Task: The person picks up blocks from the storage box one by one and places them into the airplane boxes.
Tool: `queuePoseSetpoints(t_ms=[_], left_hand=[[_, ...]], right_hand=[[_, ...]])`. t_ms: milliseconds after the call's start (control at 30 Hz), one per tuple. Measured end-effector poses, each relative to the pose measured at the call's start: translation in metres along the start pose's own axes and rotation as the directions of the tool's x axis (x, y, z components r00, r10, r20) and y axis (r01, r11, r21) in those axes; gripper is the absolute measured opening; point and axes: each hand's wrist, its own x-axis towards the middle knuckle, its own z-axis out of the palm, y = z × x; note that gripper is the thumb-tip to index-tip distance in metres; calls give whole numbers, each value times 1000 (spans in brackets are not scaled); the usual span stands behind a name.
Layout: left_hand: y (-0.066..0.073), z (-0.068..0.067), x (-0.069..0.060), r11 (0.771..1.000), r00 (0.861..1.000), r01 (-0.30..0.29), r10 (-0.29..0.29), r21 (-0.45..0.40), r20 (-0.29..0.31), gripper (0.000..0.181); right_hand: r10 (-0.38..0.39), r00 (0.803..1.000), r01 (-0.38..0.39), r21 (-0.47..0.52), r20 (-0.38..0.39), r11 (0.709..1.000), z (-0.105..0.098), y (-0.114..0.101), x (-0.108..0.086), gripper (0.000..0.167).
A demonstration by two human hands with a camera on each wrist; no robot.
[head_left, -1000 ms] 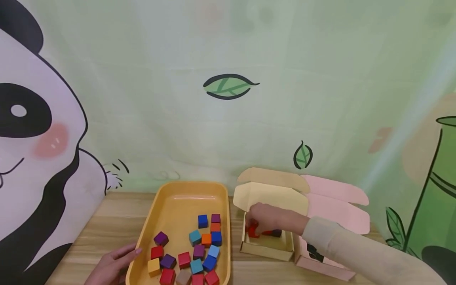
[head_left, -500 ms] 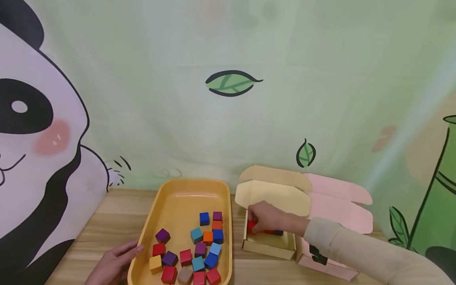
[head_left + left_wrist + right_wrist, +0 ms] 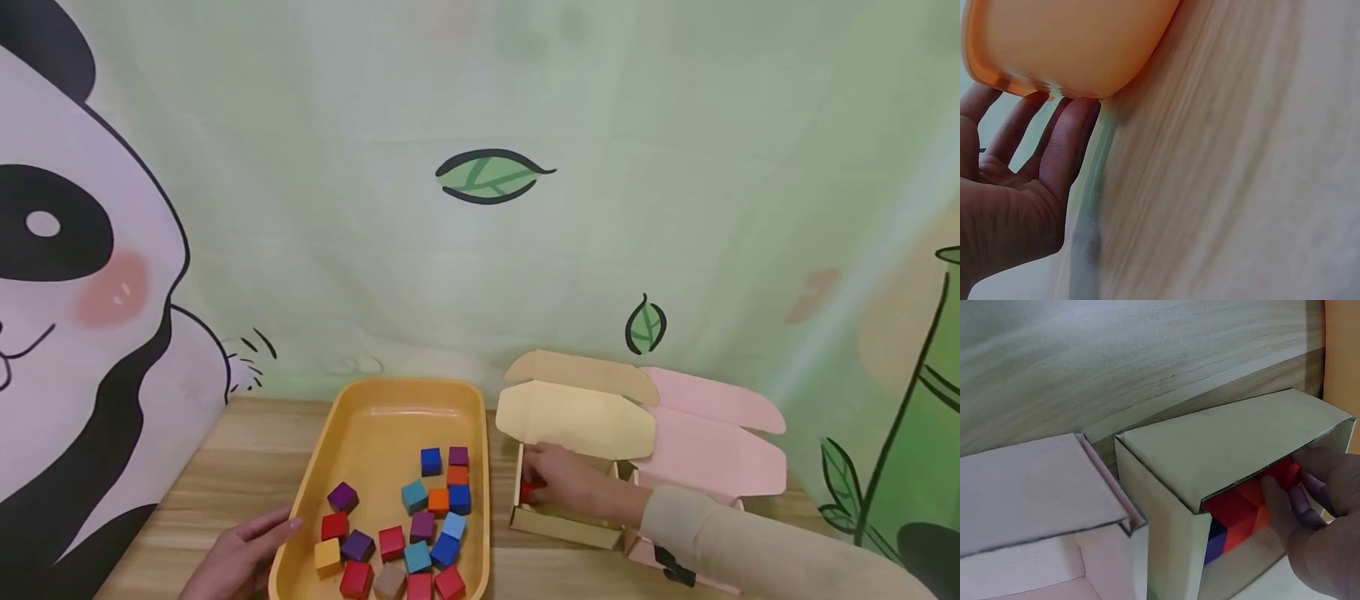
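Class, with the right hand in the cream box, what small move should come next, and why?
Probably loosen the grip of the right hand: the red block it pinches is inside the cream box, near other blocks, so letting go should leave it there.

The person's right sleeve (image 3: 772,537) is cream, with a wide cuff (image 3: 667,515) and a black piece (image 3: 677,568) showing beneath.

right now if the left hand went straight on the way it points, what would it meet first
The tray, most likely: the left hand has its fingertips at the left rim, though firm contact is hard to judge.
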Motion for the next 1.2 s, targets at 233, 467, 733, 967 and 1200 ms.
queuePoseSetpoints(t_ms=[233,467,733,967,1200], left_hand=[[-3,4,-2,1000,1000,15,-14,-16,10,86],[-1,-5,-4,1000,1000,10,-10,4,5,92],[2,-13,-3,999,1000,-13,14,-30,14,87],[3,-7,1,1000,1000,-5,6,-21,24,85],[2,-1,1,999,1000,-3,4,-40,27,89]], right_hand=[[-40,997,46,-99,61,994,-14,2,-3,20],[-142,987,158,-282,77,946,-45,-35,39,14],[-99,973,147,-225,207,963,-36,-84,110,29],[91,960,-48,-164,266,985,-10,-87,147,32],[141,943,-79,-209,301,975,6,-85,158,24]])
